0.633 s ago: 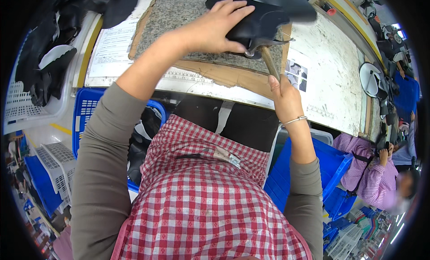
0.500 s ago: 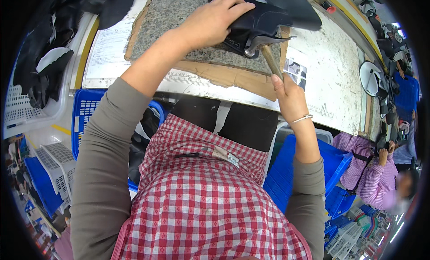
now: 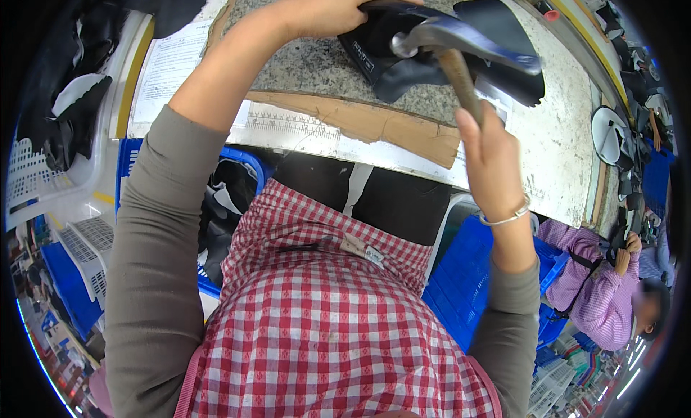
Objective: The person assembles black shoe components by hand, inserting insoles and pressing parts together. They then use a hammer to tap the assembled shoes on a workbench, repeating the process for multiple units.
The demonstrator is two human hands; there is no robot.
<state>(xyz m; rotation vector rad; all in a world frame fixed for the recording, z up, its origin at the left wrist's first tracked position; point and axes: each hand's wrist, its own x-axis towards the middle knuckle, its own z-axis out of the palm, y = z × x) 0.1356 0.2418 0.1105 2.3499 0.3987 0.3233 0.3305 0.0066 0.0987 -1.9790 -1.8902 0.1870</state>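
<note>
My right hand [image 3: 493,155] is wrapped around the wooden handle of a claw hammer [image 3: 458,83]. Its metal head, smeared by motion, hangs over a black leather shoe upper [image 3: 404,79] on a speckled stone slab [image 3: 295,72]. At the top edge of the picture, my left hand [image 3: 332,9] grips the upper's far left part, fingers bent over it; the thumb is hard to make out. A broad dark flap [image 3: 504,29] of the piece spreads to the right, partly behind the hammer head.
Torn cardboard [image 3: 360,119] and a printed ruler strip [image 3: 288,123] lie along the near edge of the white table [image 3: 551,159]. A printed sheet [image 3: 164,76] lies left. Blue crates [image 3: 461,267] stand below the table. A person in pink [image 3: 597,295] is at the right.
The hammer head has risen and swung right, with my right hand moving right and slightly down. My left hand has moved up and left. The shoe upper has turned, its flap now lower right.
</note>
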